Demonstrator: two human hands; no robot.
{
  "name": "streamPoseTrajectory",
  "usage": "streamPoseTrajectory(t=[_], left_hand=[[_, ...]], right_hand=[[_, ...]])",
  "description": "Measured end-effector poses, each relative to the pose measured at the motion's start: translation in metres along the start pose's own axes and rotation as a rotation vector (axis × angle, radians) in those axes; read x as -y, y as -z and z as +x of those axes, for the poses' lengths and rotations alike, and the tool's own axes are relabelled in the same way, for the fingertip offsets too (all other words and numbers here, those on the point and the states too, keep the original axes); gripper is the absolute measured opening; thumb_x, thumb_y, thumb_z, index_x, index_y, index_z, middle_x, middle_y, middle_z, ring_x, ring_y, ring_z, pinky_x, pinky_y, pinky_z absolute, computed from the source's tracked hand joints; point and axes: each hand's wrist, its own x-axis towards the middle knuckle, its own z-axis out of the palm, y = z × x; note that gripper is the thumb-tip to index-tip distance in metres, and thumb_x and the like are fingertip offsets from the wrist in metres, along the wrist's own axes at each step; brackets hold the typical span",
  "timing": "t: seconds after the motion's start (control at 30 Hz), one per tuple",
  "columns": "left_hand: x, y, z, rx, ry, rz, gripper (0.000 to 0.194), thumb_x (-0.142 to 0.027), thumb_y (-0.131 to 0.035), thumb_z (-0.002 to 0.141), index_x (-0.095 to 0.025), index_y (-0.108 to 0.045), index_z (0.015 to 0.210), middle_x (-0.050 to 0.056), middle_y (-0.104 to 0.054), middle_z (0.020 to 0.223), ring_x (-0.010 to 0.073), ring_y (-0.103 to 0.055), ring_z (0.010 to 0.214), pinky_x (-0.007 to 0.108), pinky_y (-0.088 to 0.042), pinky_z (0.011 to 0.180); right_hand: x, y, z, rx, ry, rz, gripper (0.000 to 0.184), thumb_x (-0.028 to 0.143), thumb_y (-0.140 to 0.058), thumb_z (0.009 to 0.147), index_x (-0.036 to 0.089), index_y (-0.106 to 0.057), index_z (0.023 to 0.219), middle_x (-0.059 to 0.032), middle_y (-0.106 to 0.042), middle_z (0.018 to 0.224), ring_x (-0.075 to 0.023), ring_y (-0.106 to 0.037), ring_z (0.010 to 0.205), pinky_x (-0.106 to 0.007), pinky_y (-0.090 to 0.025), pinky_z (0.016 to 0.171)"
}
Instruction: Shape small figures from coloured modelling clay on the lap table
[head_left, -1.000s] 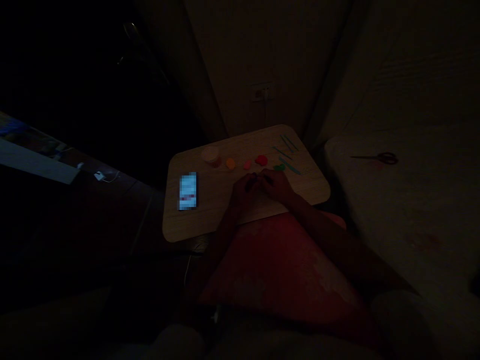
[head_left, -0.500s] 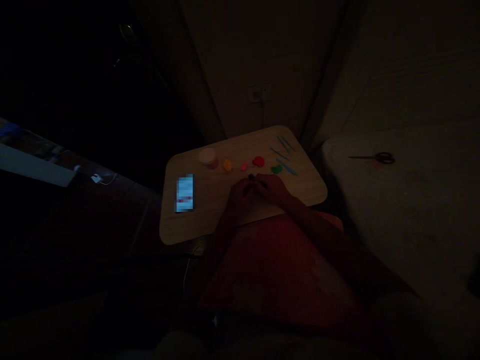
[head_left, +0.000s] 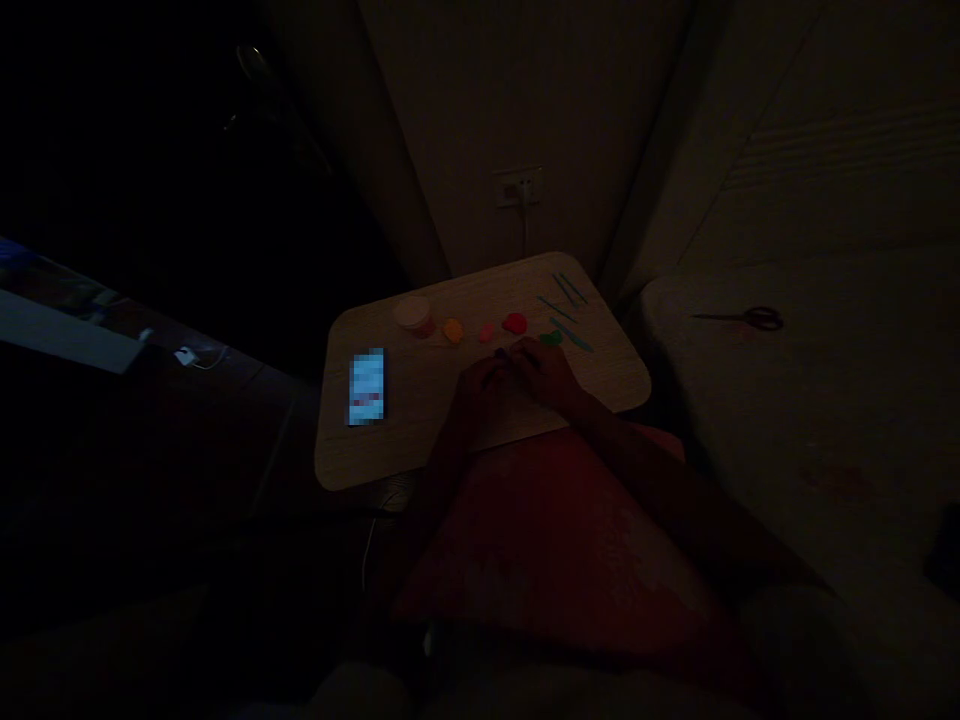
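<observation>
In dim light, my left hand (head_left: 478, 385) and my right hand (head_left: 546, 372) meet over the near side of a small wooden table (head_left: 420, 440). Their fingers are curled together around a small dark blue or purple lump of modelling clay (head_left: 501, 353); most of the fingertips are lost in shadow. Just beyond lie an orange lump (head_left: 453, 332), a pink lump (head_left: 486, 332) and a red lump (head_left: 515, 323) of clay. Beside the right hand's knuckles is a green lump (head_left: 551, 338), partly covered by the hand.
Several thin blue-green modelling tools (head_left: 571, 335) lie at the table's right. A lidded tub (head_left: 414, 316) stands at the back left, and a lit phone (head_left: 367, 387) is on the left. Scissors (head_left: 761, 318) rest on a pale surface at right. A wall socket (head_left: 517, 187) holds a plug.
My right hand has shifted slightly, its fingers a little higher and covering more of the green lump. The dark lump stays between both hands. The whole view has moved slightly.
</observation>
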Motion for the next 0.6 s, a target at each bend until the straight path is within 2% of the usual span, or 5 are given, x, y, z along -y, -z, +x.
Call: streamPoseTrajectory(t=[0.1, 0.23, 0.43, 0.6], left_hand=[[-0.0015, 0.0009, -0.0007, 0.003, 0.005, -0.013, 0.02, -0.031, -0.057, 0.1, -0.019, -0.071, 0.108, 0.009, -0.076, 0.114, 0.0231, -0.069, 0.106, 0.039, -0.053, 0.101], [-0.0038, 0.0027, -0.0019, -0.002, 0.026, -0.034, 0.017, -0.034, -0.057, 0.1, -0.019, -0.064, 0.104, 0.004, -0.073, 0.101, 0.0186, -0.066, 0.094, 0.03, -0.052, 0.088], [-0.0066, 0.0057, -0.0033, 0.011, 0.016, -0.005, 0.023, -0.036, -0.053, 0.103, -0.019, -0.061, 0.09, 0.002, -0.067, 0.086, 0.0163, -0.059, 0.079, 0.028, -0.048, 0.075], [-0.0062, 0.0045, -0.0009, 0.05, -0.021, 0.019, 0.027, -0.038, -0.052, 0.103, -0.019, -0.065, 0.089, 0.004, -0.07, 0.089, 0.0187, -0.062, 0.082, 0.031, -0.049, 0.079]], right_hand=[[0.0, -0.0007, 0.0007, 0.009, 0.067, 0.042, 0.026, 0.031, -0.048, 0.1, 0.021, -0.071, 0.106, -0.0103, -0.076, 0.107, -0.0246, -0.07, 0.099, -0.038, -0.051, 0.09], [0.0001, -0.0011, 0.0006, 0.071, 0.116, 0.03, 0.025, 0.032, -0.061, 0.093, 0.022, -0.074, 0.111, -0.011, -0.077, 0.113, -0.0264, -0.07, 0.105, -0.041, -0.052, 0.095], [-0.0001, -0.0018, 0.0002, 0.067, 0.113, 0.007, 0.019, 0.032, -0.06, 0.094, 0.021, -0.074, 0.101, -0.0107, -0.078, 0.105, -0.0255, -0.07, 0.098, -0.039, -0.051, 0.09], [-0.0008, -0.0031, -0.0009, 0.075, 0.081, -0.052, 0.02, 0.034, -0.054, 0.096, 0.02, -0.068, 0.096, -0.0091, -0.073, 0.094, -0.0231, -0.065, 0.085, -0.035, -0.047, 0.08]])
